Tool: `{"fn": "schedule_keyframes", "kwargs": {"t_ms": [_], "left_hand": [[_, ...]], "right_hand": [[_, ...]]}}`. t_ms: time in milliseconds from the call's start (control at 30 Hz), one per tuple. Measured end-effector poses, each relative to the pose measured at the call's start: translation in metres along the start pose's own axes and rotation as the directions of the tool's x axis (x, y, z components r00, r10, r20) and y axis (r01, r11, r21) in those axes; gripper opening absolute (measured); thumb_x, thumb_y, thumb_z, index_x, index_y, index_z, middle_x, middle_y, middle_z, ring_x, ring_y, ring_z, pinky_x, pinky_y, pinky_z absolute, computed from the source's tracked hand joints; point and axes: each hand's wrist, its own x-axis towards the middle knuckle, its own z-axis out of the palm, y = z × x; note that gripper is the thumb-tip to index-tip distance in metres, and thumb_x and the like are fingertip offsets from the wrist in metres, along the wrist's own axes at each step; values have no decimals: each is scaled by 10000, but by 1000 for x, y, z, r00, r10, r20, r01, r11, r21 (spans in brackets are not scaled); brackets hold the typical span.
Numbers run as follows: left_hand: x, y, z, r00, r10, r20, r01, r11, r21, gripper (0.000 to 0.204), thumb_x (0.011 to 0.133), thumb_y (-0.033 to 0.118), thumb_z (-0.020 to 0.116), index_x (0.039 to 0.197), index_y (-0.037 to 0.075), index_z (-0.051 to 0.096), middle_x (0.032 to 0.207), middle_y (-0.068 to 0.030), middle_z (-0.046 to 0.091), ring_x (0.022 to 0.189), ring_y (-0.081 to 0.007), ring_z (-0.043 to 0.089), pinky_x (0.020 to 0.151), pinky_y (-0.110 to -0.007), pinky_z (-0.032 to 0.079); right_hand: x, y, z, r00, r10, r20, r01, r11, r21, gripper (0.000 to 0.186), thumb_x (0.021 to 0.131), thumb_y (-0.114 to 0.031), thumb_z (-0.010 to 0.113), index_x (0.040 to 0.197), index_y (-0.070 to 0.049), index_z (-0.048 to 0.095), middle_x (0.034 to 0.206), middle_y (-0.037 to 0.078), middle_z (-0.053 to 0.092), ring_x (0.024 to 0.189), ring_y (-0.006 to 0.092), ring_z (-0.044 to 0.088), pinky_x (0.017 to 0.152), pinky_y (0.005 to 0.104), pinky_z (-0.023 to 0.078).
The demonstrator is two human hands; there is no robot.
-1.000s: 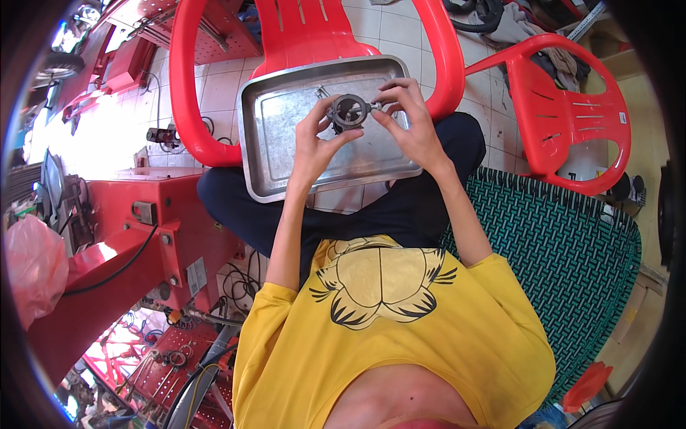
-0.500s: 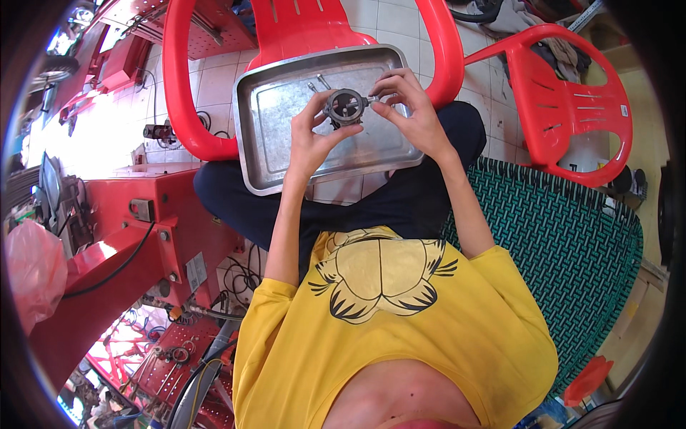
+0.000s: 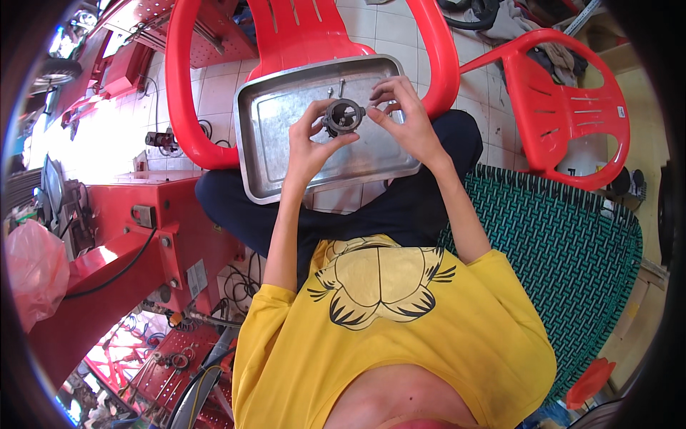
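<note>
A dark grey metal part with a wide round bore (image 3: 344, 116), carburetor-like in shape, is held above a shallow steel tray (image 3: 271, 168). My left hand (image 3: 309, 146) grips it from the left, thumb along the near side and fingers at the far left. At its right edge, my right hand (image 3: 406, 121) is curled with thumb and forefinger close together. Anything small between those fingertips is too small to make out. Just beyond the part show two thin metal studs or bolts (image 3: 341, 86); whether they are fixed to it I cannot tell.
The tray lies across my lap against a red plastic chair (image 3: 300, 36). Another red chair (image 3: 561, 107) stands at the right, beside a green woven seat (image 3: 550, 250). A red machine frame (image 3: 143, 236) with a padlock and cables is close on my left.
The metal part appears turned in my left hand, and the two studs show farther right. My right fingertips have shifted slightly at its edge. The tray sits a little lower in view.
</note>
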Motion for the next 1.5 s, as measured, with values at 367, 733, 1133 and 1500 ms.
{"fn": "schedule_keyframes", "kwargs": {"t_ms": [367,733,1133,1500], "left_hand": [[1,-10,-4,999,-6,-31,3,997,-83,593,715,146,940,1230,86,652,1064,-39,776,1057,-152,722,942,-388,571],[0,-12,-4,998,48,-50,-54,991,-123,595,717,110,939,1228,45,643,991,-72,783,986,-144,739,901,-321,577],[-1,-14,-6,997,57,-49,-62,992,-109,587,727,101,936,1231,30,643,947,-94,785,951,-138,744,883,-302,575],[-1,-12,-7,997,44,-64,-52,991,-120,575,734,97,933,1221,20,636,985,-104,782,963,-162,751,909,-314,579]], "right_hand": [[8,-7,-1,997,-53,51,51,998,43,152,943,-133,754,1029,-25,690,1248,83,598,1083,176,644,888,295,530],[9,-10,-1,992,-110,64,111,994,-17,212,1004,-228,696,1066,-27,670,1206,72,598,1052,173,655,870,316,526],[9,-10,4,991,-125,43,128,990,-61,248,1003,-241,699,1076,-9,654,1172,66,573,993,172,649,849,312,534],[7,-6,5,995,-75,65,78,996,-40,189,971,-155,721,1096,-28,660,1160,66,581,1042,159,644,830,291,535]]}}
